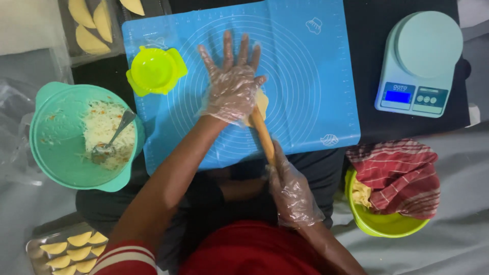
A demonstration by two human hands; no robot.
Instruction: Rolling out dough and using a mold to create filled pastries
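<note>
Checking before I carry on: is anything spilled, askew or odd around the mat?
Nothing stands out. The blue mat lies flat, filling stays inside the teal bowl, and the striped cloth simply covers the green bowl.

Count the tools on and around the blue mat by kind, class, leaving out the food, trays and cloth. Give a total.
bowls: 2 (teal bowl, lime bowl)
mould: 1
rolling pin: 1
spoon: 1
scale: 1
mat: 1
Total: 7
</note>
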